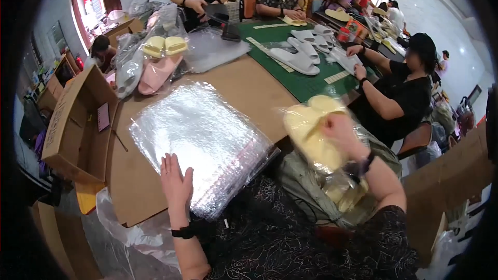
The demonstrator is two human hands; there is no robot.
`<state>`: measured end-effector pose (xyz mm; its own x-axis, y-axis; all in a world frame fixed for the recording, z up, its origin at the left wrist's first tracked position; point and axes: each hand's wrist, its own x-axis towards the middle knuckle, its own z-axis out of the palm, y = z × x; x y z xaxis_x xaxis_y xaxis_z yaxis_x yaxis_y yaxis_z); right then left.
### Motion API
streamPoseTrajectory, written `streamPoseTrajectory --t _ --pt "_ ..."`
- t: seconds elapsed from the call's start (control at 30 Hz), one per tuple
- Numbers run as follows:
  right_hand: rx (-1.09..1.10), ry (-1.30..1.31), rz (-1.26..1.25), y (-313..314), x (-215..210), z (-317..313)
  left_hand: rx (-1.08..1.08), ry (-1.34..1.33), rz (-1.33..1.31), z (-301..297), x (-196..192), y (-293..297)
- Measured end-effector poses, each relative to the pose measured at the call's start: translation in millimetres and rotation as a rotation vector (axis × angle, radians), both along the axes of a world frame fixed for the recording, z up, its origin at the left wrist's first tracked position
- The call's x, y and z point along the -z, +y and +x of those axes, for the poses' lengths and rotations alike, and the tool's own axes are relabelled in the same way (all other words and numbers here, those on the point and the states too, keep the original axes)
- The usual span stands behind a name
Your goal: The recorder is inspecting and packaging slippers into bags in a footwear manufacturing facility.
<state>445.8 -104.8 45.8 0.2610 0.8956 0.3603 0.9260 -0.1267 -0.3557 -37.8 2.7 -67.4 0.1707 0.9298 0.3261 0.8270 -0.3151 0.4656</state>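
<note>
Left hand [177, 184], ten o'clock: fingers extended flat on glossy silvery plastic-bag stack [199, 140], gripping nothing; sideways pressure could slide slick sheets. Right hand [340, 132], one o'clock: blurred fingers seemingly closed on clear-bagged pale-yellow slippers [305, 123]; weak pinch could drop pair onto grey-green sack [298, 189].

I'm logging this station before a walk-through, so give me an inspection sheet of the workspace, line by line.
Surface: brown tabletop, green mat beyond.
Job's things: shiny plastic stack; yellow slippers in clear plastic, over a grey-green sack.
Clutter: open cardboard box at left; bagged pink slippers behind the stack.
Hands: left hand flat on the stack; right hand curled on the yellow slippers, blurred.
Cables: none clearly seen.
Surroundings: several people, including a co-worker in black at right.
</note>
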Motion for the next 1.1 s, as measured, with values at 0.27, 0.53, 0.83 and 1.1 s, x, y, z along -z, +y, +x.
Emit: streamPoseTrajectory --t 0.27,0.53,0.83,1.1 --pt "0.234 0.031 -0.724 -125.7 61.0 67.7 0.063 -0.001 -0.004 -10.4 -0.5 4.1" --pt "-0.021 0.107 -0.907 -97.2 189.7 64.2 0.251 -0.889 -0.452 -30.5 -24.2 12.5" --pt "-0.081 -0.31 -0.765 -40.4 66.6 2.2 -0.192 0.063 -0.077 13.9 -31.1 4.2" --pt "0.076 -0.309 -0.447 -2.5 87.8 35.6 0.01 0.18 -0.166 -0.8 -15.1 2.2"
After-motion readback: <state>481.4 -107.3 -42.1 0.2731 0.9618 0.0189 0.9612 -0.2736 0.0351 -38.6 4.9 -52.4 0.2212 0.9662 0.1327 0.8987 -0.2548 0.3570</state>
